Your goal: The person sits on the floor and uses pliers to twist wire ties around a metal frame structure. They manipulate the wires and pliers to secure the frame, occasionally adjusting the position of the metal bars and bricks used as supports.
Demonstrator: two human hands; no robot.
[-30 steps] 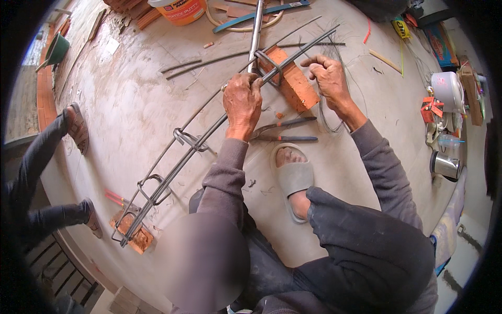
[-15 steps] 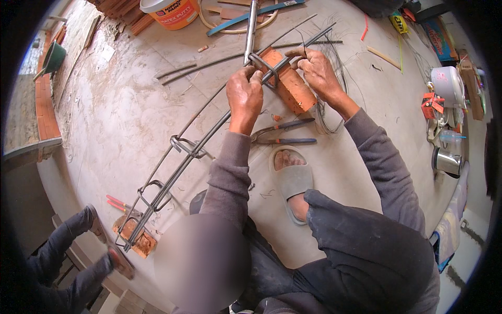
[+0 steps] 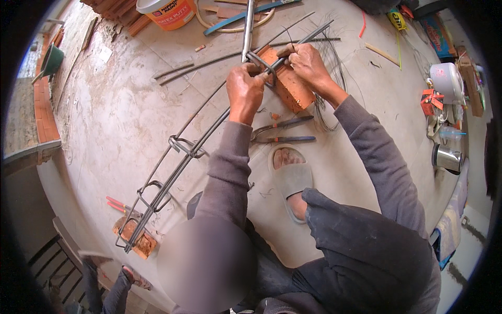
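Note:
A long cage of steel bars (image 3: 172, 180) runs diagonally across the floor, with several bent stirrups around it. Close to its upper end my left hand (image 3: 244, 93) is closed around the bars beside a stirrup (image 3: 266, 65). My right hand (image 3: 308, 64) pinches at the bars just past that stirrup, a thin dark wire rising from its fingers. Under this end lies an orange hollow brick (image 3: 292, 90); another brick (image 3: 145, 246) supports the lower end. A shiny metal tube (image 3: 248, 31) reaches down to the stirrup near my left fingers.
Pincers (image 3: 287, 139) with dark blue handles lie below the brick, near my sandalled foot (image 3: 291, 175). Loose thin wire (image 3: 334, 73) spreads right of my right hand. Red-handled pliers (image 3: 116, 203) rest by the lower brick. A putty bucket (image 3: 170, 13) stands at the back; another person's legs (image 3: 117, 293) show lower left.
My right hand has shifted slightly left along the bars, and a thin wire now stands up from it. My left hand stays in place. The other person's legs have moved down and right.

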